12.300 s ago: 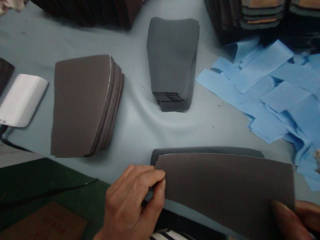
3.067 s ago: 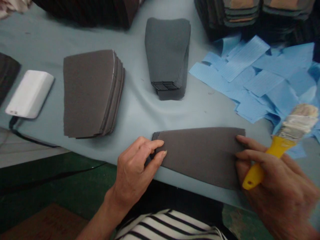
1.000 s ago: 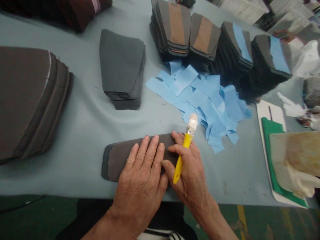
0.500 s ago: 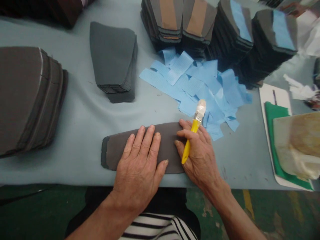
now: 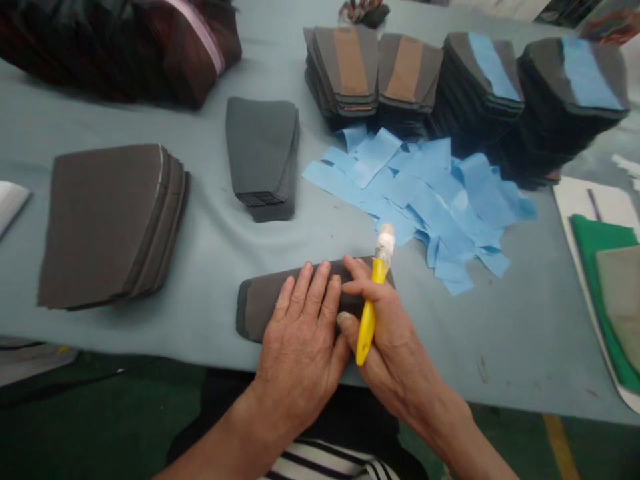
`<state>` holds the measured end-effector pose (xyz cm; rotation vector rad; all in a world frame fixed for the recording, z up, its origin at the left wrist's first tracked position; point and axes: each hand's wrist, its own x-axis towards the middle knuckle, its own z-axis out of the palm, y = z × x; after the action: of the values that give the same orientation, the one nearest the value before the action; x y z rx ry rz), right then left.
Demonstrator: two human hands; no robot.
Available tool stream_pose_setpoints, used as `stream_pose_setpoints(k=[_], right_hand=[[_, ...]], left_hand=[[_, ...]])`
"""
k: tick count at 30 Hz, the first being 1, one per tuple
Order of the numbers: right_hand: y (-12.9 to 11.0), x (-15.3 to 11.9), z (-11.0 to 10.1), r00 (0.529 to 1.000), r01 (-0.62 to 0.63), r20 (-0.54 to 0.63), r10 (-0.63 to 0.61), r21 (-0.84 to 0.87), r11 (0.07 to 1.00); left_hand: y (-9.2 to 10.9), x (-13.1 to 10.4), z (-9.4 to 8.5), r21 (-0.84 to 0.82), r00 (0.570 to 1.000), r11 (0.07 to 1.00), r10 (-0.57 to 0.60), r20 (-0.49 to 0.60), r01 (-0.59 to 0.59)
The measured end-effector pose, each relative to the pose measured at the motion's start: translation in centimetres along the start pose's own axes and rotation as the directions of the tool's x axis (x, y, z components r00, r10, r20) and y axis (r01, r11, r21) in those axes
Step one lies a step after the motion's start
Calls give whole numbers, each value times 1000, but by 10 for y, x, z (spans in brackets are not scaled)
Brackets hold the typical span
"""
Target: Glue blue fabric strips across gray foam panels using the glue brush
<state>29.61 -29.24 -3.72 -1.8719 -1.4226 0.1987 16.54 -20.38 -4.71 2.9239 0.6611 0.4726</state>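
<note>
A dark grey-brown fabric panel with a darker strip at its left end lies near the table's front edge. My left hand rests flat on it, fingers stretched out. My right hand is at the panel's right part and holds a brush with a yellow handle. The brush passes between thumb and fingers, its whitish bristles pointing away from me. Right fingertips touch the panel, close beside my left hand. Just beyond the brush lies a loose pile of light blue fabric strips.
Behind stand a stack of dark green-grey pieces, a brown stack at left, and several stacks with tan or blue strips. A dark bundle lies at back left. At right are a green cloth and a white board.
The view has shifted, showing more of the left and back of the table. My right hand has come closer to my left, and the brush stands more upright.
</note>
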Motion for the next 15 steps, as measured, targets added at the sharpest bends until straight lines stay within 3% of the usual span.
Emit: stream_pose_setpoints(k=[3, 15], right_hand=[[6, -3, 10, 1000, -16, -1, 16, 15, 1000], [27, -12, 17, 997, 21, -69, -27, -83, 996]], left_hand=[[1, -1, 0, 16, 1000, 1000, -12, 14, 11], [2, -2, -2, -40, 998, 998, -58, 1, 58]])
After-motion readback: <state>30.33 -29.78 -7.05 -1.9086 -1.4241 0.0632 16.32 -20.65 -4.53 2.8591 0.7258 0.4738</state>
